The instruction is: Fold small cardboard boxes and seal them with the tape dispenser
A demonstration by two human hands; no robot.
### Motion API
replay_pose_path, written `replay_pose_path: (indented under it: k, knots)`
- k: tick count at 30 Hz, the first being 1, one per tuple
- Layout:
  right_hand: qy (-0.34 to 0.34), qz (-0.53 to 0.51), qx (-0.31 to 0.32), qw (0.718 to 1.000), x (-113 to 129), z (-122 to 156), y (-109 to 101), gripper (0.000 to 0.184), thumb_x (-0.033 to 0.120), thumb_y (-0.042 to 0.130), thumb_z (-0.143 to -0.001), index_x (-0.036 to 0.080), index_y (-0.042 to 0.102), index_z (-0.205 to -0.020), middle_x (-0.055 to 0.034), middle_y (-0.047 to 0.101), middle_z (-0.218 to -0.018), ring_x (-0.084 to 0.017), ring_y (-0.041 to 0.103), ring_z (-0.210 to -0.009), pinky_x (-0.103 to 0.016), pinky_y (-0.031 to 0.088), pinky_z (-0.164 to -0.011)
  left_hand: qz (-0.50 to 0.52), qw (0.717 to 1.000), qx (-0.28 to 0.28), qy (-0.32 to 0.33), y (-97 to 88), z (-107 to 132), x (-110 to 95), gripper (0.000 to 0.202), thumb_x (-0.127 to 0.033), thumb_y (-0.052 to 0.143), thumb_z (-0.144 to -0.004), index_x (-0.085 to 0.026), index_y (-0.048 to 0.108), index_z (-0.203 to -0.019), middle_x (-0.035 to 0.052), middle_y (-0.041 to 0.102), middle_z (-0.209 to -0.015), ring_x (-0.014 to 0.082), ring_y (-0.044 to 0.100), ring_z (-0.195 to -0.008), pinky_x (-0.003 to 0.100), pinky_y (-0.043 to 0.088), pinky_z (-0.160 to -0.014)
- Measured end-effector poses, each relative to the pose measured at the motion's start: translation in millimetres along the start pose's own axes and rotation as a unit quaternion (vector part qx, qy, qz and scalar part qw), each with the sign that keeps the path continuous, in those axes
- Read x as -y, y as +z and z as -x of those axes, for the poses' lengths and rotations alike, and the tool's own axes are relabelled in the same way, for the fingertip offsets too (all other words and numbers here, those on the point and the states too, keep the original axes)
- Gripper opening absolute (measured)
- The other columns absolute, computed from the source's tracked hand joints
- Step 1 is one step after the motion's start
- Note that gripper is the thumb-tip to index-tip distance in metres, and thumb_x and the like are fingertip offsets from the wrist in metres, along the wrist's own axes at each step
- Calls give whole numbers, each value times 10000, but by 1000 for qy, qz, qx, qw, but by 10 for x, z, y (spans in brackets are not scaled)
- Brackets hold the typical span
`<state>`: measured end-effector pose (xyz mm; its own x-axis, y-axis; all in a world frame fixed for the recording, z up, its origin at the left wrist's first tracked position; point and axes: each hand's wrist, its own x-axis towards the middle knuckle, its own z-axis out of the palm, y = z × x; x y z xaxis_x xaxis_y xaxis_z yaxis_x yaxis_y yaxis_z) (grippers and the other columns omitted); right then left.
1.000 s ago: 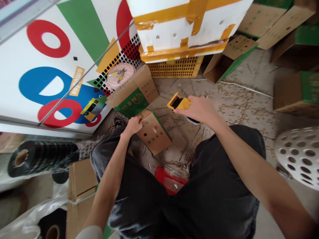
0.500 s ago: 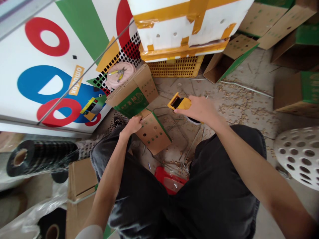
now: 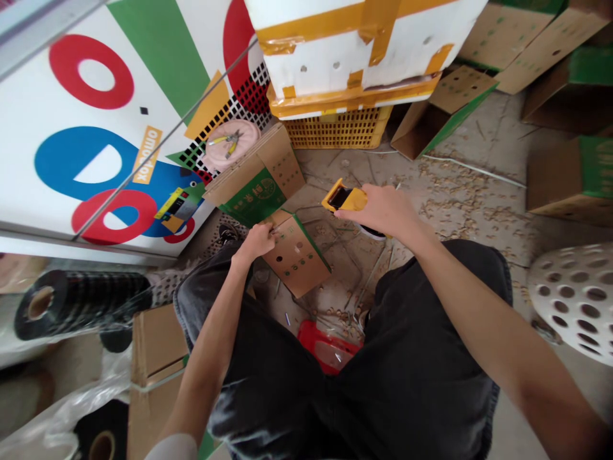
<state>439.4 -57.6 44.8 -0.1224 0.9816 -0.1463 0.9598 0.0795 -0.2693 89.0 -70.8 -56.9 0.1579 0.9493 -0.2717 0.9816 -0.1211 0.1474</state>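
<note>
I sit with my knees apart over a littered floor. My left hand (image 3: 256,243) is closed on the edge of a brown and green cardboard box (image 3: 294,255) lying between my legs. My right hand (image 3: 383,211) grips a yellow tape dispenser (image 3: 342,197), held above the floor just right of the box. A second box of the same kind (image 3: 256,176) leans against the wall behind the first.
A colourful printed panel (image 3: 96,128) stands at the left. A white taped foam box (image 3: 354,51) sits on a yellow crate (image 3: 335,131) ahead. More cardboard boxes (image 3: 569,172) lie at the right, beside a white perforated stool (image 3: 575,300). Black rolls (image 3: 76,303) lie at the left. A red stool (image 3: 325,348) is under me.
</note>
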Motion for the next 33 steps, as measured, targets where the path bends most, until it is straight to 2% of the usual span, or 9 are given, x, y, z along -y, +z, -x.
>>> replay_pose_path:
  k: [5, 11, 18, 25, 28, 30, 33]
  knots:
    - [-1, 2, 5, 1000, -9, -8, 7, 863, 936, 591, -774, 189, 741, -1179, -200, 764, -1046, -386, 713, -957, -448, 503, -774, 11, 1000, 16, 15, -47, -1, 13, 256, -120, 508, -957, -187, 751, -1001, 162, 804, -1043, 314, 747, -1045, 368, 535, -915]
    - [1, -1, 10, 1000, 3, 2, -5, 852, 923, 600, -779, 187, 739, -1186, -207, 765, -1060, -398, 711, -981, -455, 505, -784, 19, 999, 24, 20, -77, 5, -10, 311, -57, 488, -912, -179, 754, -1017, 174, 804, -1070, 305, 756, -1056, 348, 531, -909]
    - [0, -1, 11, 1000, -3, -13, 9, 866, 925, 605, -775, 184, 742, -1203, -205, 762, -1057, -401, 709, -984, -462, 499, -793, 44, 999, 1, 23, -20, -6, 40, 259, -206, 545, -963, -182, 800, -1008, 158, 824, -1041, 309, 760, -1044, 356, 535, -910]
    - [-1, 6, 15, 1000, -2, -3, -2, 866, 933, 590, -778, 184, 745, -1185, -195, 765, -1040, -387, 719, -965, -437, 500, -773, 122, 993, -10, -1, 33, -4, 113, 242, -330, 697, -867, -135, 826, -928, 100, 811, -876, 314, 769, -954, 355, 545, -892]
    - [1, 9, 13, 1000, 0, -2, -2, 876, 937, 591, -772, 182, 749, -1186, -205, 766, -1053, -399, 719, -970, -449, 501, -770, 163, 987, 6, 1, 59, -3, 205, 337, -414, 720, -869, -136, 822, -1032, 97, 819, -968, 311, 766, -1012, 349, 557, -914]
    - [4, 11, 13, 1000, 1, -1, -3, 874, 940, 594, -767, 186, 753, -1180, -207, 768, -1058, -403, 719, -973, -453, 502, -772, 185, 983, 16, 6, 84, -8, 285, 456, -458, 752, -851, -150, 789, -1185, 107, 814, -1126, 313, 743, -1130, 351, 554, -978]
    - [0, 14, 18, 1000, 4, 2, -10, 847, 925, 596, -779, 191, 755, -1170, -200, 772, -1051, -394, 721, -965, -445, 503, -769, 189, 982, 23, -1, 136, -38, 365, 635, -527, 755, -852, -142, 701, -1355, 166, 733, -1377, 331, 655, -1327, 391, 501, -1121]
